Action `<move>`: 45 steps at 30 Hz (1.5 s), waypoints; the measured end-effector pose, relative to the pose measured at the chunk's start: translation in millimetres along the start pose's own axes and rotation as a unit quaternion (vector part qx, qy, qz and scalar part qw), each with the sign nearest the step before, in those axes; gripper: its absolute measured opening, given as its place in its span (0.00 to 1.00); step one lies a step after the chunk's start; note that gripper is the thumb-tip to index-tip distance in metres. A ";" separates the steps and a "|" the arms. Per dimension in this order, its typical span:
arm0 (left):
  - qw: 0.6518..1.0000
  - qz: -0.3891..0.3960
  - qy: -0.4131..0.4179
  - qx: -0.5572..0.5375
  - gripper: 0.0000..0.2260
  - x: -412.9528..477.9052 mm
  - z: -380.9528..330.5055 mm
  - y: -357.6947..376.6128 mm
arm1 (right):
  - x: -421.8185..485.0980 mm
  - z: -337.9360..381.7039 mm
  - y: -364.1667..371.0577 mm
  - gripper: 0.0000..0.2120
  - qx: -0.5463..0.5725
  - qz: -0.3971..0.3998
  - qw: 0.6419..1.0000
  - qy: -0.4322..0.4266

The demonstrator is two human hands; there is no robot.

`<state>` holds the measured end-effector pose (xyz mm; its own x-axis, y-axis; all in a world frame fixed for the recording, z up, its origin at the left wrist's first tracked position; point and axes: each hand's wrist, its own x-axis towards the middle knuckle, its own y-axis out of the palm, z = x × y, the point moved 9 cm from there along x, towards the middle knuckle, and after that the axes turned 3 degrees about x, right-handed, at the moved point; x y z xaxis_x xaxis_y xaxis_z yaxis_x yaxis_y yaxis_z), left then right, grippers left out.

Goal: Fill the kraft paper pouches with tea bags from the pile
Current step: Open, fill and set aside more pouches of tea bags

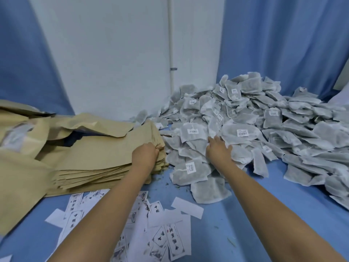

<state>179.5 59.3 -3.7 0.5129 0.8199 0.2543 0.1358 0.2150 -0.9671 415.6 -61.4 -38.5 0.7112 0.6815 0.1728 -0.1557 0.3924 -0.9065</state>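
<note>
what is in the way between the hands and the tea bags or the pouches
Nothing visible. The right hand lies on the tea bag pile, and the left hand is at the edge of the kraft pouch stack. Pile and stack sit side by side, nothing between them.

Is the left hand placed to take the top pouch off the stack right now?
Probably yes: the left hand sits at the right edge of the kraft pouch stack, touching pouch edges; nothing covers that corner.
</note>
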 end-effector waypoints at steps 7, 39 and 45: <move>0.995 -0.097 -0.007 0.020 0.11 -55.7 19.7 -45.7 | -48.2 64.8 -39.4 0.21 0.063 -0.113 0.984 -0.119; 0.979 -0.044 -0.041 -0.194 0.12 -132.5 62.0 -54.9 | -183.3 172.6 53.0 0.07 0.705 0.278 0.649 0.074; 0.983 -0.063 -0.048 -0.167 0.10 -134.1 51.5 -52.2 | -183.4 172.4 34.5 0.03 0.622 0.218 0.752 0.018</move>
<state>60.0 -34.6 12.6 0.3944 0.8476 0.3550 0.4722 0.1445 -0.8696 161.6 -66.4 -35.1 0.4213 0.9045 -0.0663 -0.8844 0.4259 0.1908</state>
